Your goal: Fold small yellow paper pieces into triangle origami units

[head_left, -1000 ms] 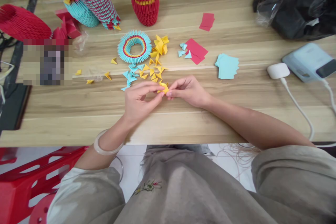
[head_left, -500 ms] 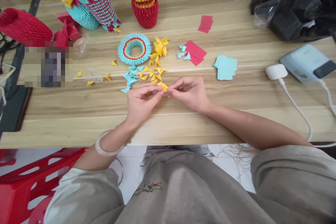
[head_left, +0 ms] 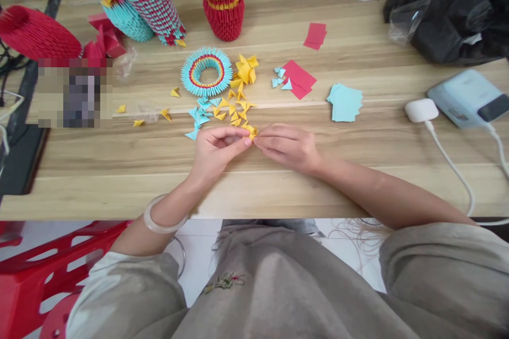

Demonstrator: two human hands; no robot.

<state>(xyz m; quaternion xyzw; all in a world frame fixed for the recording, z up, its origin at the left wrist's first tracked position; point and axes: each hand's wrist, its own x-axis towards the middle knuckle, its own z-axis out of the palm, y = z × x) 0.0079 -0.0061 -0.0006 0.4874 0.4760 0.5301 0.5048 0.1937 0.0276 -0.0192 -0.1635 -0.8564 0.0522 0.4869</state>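
Note:
My left hand (head_left: 212, 153) pinches a small folded yellow paper piece (head_left: 253, 131) between thumb and fingertips. From the right, my right hand (head_left: 288, 145) is closed at the same piece, its fingertips meeting it and partly hiding it. Just beyond my fingers lie several loose yellow folded pieces (head_left: 232, 110) and pale blue folded pieces (head_left: 201, 114). Behind them sits a ring of interlocked folded paper (head_left: 207, 90), blue outside with red and yellow inside. A cluster of joined yellow pieces (head_left: 245, 70) lies at the ring's right side.
Red paper sheets (head_left: 300, 79), small blue triangles (head_left: 275, 82) and a blue paper stack (head_left: 345, 103) lie rightward. Paper vases stand behind, one red and yellow (head_left: 224, 16), one blue and red (head_left: 153, 5). A power bank (head_left: 457, 95) and black bag (head_left: 449, 16) occupy the right.
My right hand's fingers have drawn closer together and turned knuckles-up at the yellow piece. My left hand keeps its pinch. The whole view has shifted slightly.

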